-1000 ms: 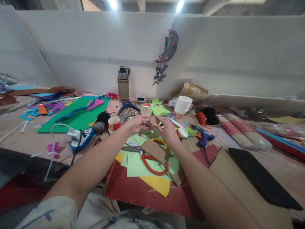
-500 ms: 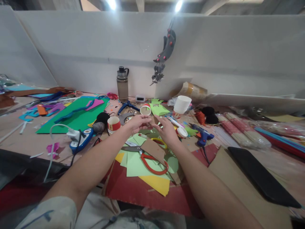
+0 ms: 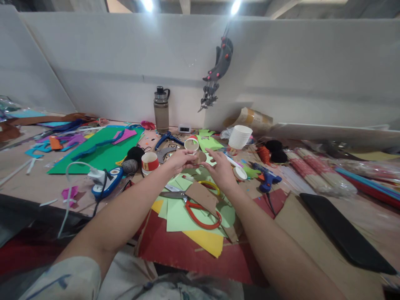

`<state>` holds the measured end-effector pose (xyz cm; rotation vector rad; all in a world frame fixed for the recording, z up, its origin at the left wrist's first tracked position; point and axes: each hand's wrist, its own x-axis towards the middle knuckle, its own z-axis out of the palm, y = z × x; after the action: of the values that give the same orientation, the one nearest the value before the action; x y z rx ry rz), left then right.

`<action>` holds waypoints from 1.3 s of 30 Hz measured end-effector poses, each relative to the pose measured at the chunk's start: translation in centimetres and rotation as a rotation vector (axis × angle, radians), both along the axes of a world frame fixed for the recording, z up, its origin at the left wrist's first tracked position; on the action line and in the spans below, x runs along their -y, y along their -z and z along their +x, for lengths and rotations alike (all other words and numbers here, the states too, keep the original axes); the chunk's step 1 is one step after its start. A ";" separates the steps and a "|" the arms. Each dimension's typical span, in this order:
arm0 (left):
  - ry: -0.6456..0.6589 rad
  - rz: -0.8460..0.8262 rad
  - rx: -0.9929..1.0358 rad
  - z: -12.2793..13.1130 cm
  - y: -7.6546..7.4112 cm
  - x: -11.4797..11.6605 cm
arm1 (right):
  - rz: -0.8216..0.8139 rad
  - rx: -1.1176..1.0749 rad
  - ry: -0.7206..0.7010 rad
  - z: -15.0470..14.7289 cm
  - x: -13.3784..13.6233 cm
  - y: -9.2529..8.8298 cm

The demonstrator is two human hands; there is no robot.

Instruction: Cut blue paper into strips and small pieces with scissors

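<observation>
While two hands work above it, the surface (image 3: 18, 181): very big, and full of craft bits from the left edge to the right edge.
Red board (image 3: 175, 250): at the middle of the front edge, under green and yellow paper.
Green sheet (image 3: 67, 164): flat on the left half, with a pink piece (image 3: 126, 135) on it.
Black flat thing (image 3: 340, 233): near the front right corner, lying aslant on brown card (image 3: 289, 227).
Bottle (image 3: 161, 112): standing up by the back edge, a bit left of the middle.
Scissors (image 3: 175, 194): on the paper in front of the hands, blades a little apart, with a brown card piece (image 3: 201, 198) over part of the handles.
Left hand (image 3: 181, 161): its grip looks pinched on the brown disc.
Right hand (image 3: 221, 168): a moment ago its fingers were on the disc's right side. Now its grip is spread, with finger and thumb apart. I cannot tell if the thumb tip still brushes the disc.
White cup stack (image 3: 240, 136): past the right hand, toward the back edge.
Red cup (image 3: 150, 162): just left of the left hand.
Brown disc (image 3: 201, 157): up over the middle of the surface, between the hands. More of its round face shows than half a second ago. I think the left hand now does most of the holding.
</observation>
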<state>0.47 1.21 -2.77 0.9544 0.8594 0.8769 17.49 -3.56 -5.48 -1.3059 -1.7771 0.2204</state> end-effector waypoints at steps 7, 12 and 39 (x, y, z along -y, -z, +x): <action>-0.044 -0.014 -0.008 0.1 -0.3 0.2 | 0.068 0.039 -0.015 -0.1 0.0 0.3; -0.033 0.009 -0.036 0.3 -0.5 0.5 | 0.079 0.052 -0.012 -0.1 -0.1 0.3; -0.064 0.243 -0.207 0.9 0.1 1.0 | 0.132 0.236 0.072 -0.7 0.4 -0.3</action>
<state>1.39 0.25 -2.85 1.2513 0.9783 0.9638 16.78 -3.98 -5.20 -1.3410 -1.9013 -0.0950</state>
